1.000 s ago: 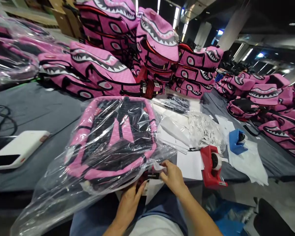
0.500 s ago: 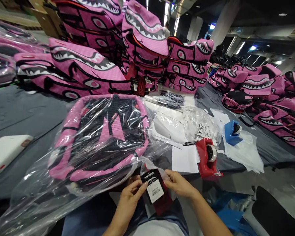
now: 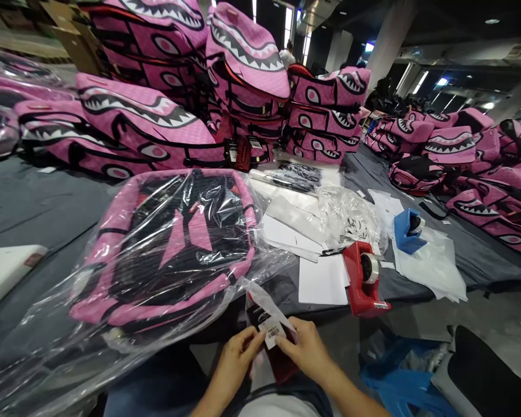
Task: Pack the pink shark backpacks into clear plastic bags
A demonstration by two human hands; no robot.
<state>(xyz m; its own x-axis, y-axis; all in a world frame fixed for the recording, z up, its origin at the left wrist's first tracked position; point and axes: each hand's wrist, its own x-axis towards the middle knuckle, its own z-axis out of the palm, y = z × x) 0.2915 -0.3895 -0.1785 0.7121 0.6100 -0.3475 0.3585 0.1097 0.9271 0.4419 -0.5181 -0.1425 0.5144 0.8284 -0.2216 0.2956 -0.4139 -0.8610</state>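
Note:
Close to my lap, a black hang tag (image 3: 260, 316) with a white barcode label sits inside or behind a translucent plastic sleeve (image 3: 272, 307); dark red card shows below it. My left hand (image 3: 238, 356) pinches the tag's left edge between thumb and fingers. On the other side, my right hand (image 3: 306, 350) is closed on the sleeve's right edge, its thumb over the label. Beyond both hands, a pink and black backpack (image 3: 184, 246) lies back side up on the table within a large clear plastic bag (image 3: 156, 347).
Pink shark-mouth backpacks (image 3: 247, 58) are stacked at the back. To the right stand a red tape dispenser (image 3: 364, 278) and a blue one (image 3: 408, 231). White paper sheets (image 3: 323, 281) and crumpled clear plastic (image 3: 347, 214) lie between. A white device (image 3: 8, 269) sits far left.
My right hand has folded the translucent sleeve inward over the tag, covering part of it. Both hands are slightly lower, and the whole view has shifted a little.

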